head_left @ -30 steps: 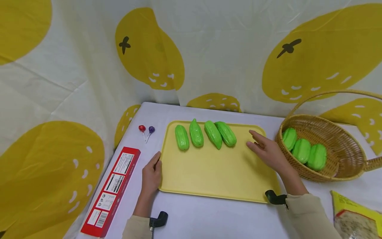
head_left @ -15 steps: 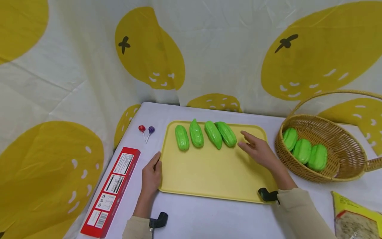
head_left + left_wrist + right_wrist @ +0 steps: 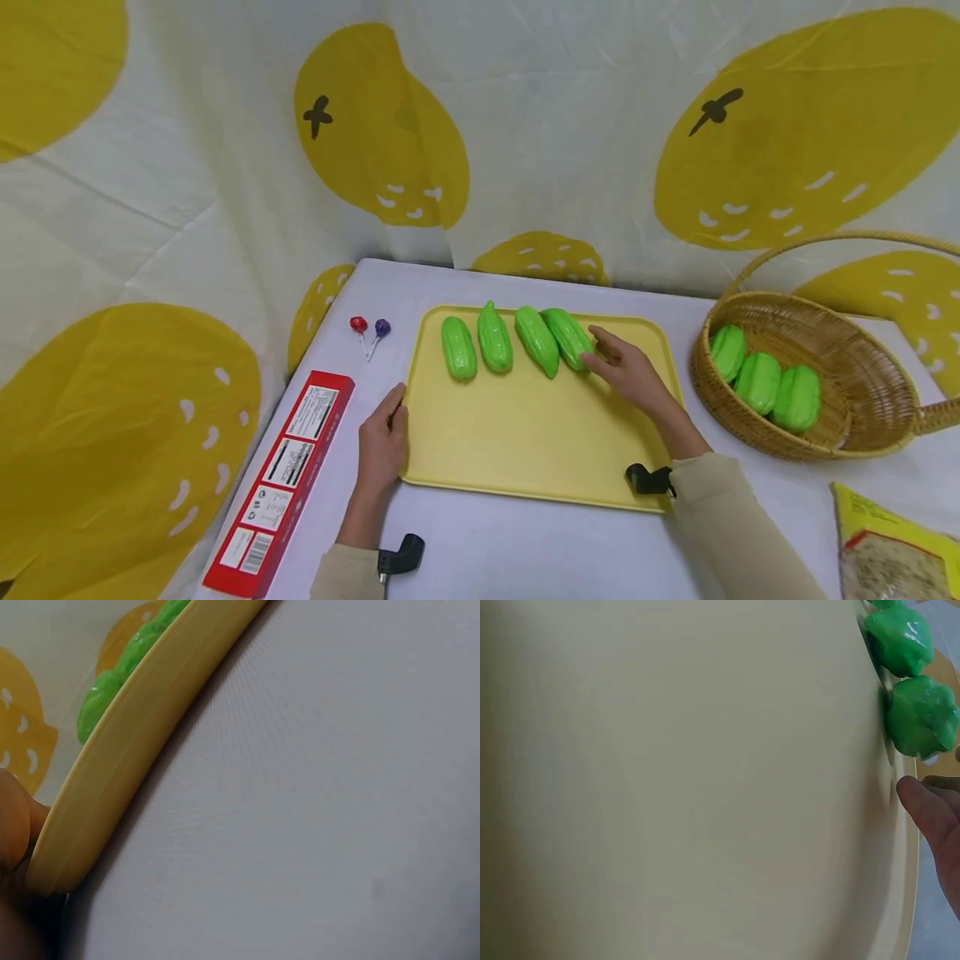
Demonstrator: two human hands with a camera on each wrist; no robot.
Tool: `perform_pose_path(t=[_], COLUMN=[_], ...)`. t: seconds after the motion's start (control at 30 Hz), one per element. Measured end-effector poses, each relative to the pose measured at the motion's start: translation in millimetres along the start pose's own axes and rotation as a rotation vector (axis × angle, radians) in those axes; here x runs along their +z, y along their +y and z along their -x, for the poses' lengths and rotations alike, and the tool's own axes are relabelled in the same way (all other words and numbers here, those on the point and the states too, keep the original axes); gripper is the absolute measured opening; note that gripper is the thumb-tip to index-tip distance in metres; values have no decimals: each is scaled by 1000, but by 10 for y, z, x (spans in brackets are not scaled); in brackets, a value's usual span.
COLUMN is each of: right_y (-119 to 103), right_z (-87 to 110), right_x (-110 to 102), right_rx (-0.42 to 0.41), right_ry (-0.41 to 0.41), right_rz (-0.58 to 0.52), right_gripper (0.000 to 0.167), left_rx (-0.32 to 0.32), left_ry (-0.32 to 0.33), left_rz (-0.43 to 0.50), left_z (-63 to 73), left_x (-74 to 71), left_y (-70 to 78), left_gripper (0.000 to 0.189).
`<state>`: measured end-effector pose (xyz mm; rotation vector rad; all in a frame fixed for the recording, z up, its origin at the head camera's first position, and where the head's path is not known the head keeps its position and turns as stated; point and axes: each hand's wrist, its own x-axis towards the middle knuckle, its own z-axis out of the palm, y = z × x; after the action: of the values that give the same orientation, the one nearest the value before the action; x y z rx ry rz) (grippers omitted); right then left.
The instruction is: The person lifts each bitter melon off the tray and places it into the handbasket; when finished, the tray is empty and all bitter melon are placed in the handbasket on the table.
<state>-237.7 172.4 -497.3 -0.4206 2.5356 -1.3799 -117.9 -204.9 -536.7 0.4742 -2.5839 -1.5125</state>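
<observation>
A second ago my right hand [image 3: 628, 373] was over the right side of the yellow tray [image 3: 525, 442], well apart from the green fruit. Now it has come left to the upper right of the tray, just beside the rightmost green fruit [image 3: 564, 335]. My thumb and forefinger are parted and hold nothing. From the head view my thumb looks to meet that fruit's side, yet the right wrist view, where the fruit is at upper right, shows a gap below it.

The fruit itself lies where it lay, tilted, close against the third green fruit [image 3: 536, 340]. The first green fruit [image 3: 459, 348] and the second green fruit [image 3: 494, 337] have kept their places along the tray's top edge too.

My left hand [image 3: 382, 446] has stayed at the tray's left rim, left of the frame's centre, fingers gripping the edge.

At the frame's right, the wicker basket [image 3: 873, 387] contains the same three green pieces [image 3: 759, 383] as before.
</observation>
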Motion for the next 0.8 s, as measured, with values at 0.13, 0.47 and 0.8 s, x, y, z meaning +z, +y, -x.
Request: perform_pose_path(t=[0.13, 0.47, 0.8], right_y=[26, 27, 24], right_z=[-25, -115, -140], right_x=[64, 191, 219], right_rx=[27, -4, 6], right_ry=[9, 53, 68], right_rz=[17, 99, 77], right_gripper=[71, 71, 69], left_rx=[-6, -10, 7], left_ry=[-2, -2, 7], left_rz=[-1, 8, 9], left_z=[5, 10, -2], left_x=[7, 26, -1], left_y=[-7, -1, -3], left_gripper=[45, 45, 45])
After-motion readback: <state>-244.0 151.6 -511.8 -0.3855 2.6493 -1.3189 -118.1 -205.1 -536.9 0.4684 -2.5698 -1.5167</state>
